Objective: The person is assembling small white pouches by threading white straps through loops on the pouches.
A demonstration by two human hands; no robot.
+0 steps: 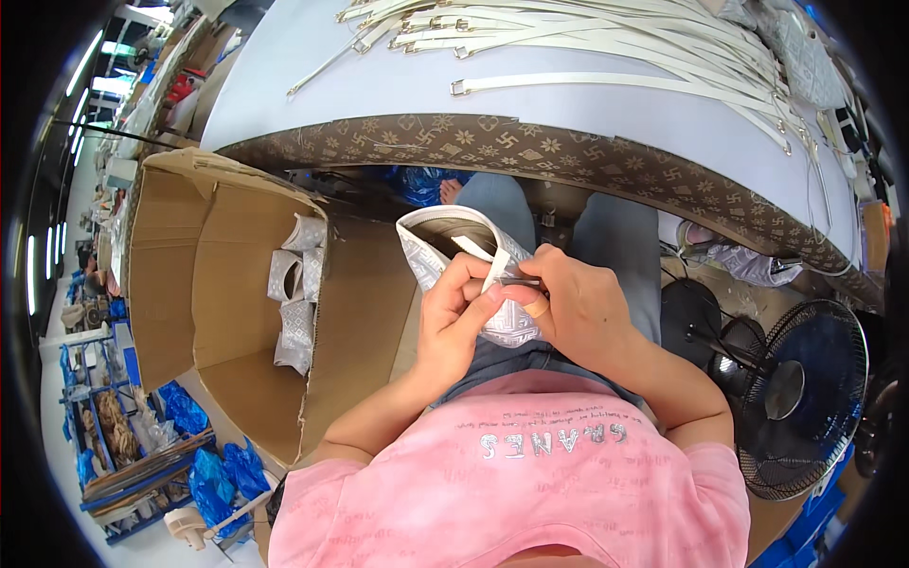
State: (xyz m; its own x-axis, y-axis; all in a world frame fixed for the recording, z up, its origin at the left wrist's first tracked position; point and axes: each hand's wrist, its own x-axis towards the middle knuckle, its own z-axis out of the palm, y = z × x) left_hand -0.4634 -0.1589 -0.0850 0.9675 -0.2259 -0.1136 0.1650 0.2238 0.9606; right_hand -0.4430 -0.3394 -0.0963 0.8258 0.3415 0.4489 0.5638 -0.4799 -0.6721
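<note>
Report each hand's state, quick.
Left hand: closed, pinching the narrow white strap of the open-topped grey-and-white patterned pouch.
Right hand: closed on a slim dark tool, partly hidden.

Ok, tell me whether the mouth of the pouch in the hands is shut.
No, the patterned pouch gapes open at its top, its inside showing.

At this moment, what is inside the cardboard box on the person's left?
Several pale patterned pouches show inside the box, toward its right side. Its right-hand wall hides whatever lies behind it, so the total cannot be told.
</note>
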